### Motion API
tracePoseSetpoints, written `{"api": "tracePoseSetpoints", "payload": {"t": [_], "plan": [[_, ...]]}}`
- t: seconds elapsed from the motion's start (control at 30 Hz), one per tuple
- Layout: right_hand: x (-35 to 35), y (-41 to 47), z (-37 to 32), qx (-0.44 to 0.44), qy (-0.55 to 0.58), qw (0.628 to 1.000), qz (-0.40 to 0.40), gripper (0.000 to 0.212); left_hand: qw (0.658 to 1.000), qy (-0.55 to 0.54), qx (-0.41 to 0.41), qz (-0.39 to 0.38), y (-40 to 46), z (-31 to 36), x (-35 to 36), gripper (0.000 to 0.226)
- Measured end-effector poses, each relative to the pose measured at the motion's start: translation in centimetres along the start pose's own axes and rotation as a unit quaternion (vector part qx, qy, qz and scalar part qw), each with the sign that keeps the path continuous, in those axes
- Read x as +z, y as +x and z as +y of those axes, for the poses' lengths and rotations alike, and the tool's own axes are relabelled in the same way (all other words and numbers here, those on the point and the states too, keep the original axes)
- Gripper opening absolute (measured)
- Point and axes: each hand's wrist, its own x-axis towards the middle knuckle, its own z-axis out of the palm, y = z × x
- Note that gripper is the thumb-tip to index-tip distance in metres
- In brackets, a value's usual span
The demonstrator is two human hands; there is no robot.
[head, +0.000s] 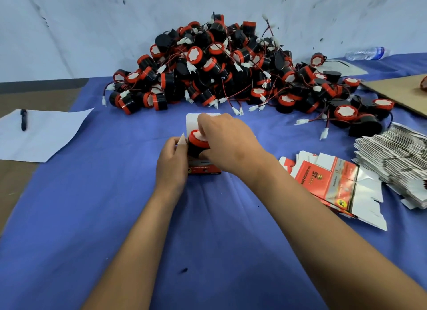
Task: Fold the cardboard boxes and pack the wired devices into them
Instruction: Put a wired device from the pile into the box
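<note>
At the table's middle a small red and white cardboard box (pixel 204 169) stands with its white top flap (pixel 192 122) raised. A black device with a red rim and white face (pixel 196 140) sits partly inside its open top. My right hand (pixel 227 143) grips that device from above and from the right. The box's left side and a white side flap (pixel 182 139) are held by my left hand (pixel 172 161). Behind them lies a big pile of the same wired devices (pixel 231 67).
Flat unfolded boxes (pixel 332 180) lie at the right, with a tall stack of them (pixel 397 157) beyond. A white sheet with a black pen (pixel 23 120) is at the left. Brown cardboard (pixel 402 90) and a water bottle (pixel 367 53) sit far right. Blue cloth (pixel 115 205) covers the table.
</note>
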Motion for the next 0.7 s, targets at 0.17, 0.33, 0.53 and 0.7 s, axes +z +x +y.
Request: {"api": "tracePoseSetpoints", "payload": {"t": [0.17,0.33,0.53,0.7], "plan": [[0.8,-0.7,-0.1,-0.030,-0.016,0.999,-0.026,0.017,0.995,0.084,0.031,0.036,-0.2,-0.7,0.6,0.010],[-0.1,-0.7,1.9,0.023,-0.016,0.999,0.023,0.024,0.994,0.096,0.044,0.033,-0.1,-0.9,0.6,0.004],[-0.8,-0.2,4.2,0.071,-0.042,0.996,-0.031,0.032,0.995,0.086,0.033,0.028,0.0,-0.8,0.7,0.007],[0.1,1.3,4.6,0.253,0.265,0.930,-0.012,0.060,0.996,0.083,0.036,0.023,-0.1,-0.7,0.6,0.007]]}}
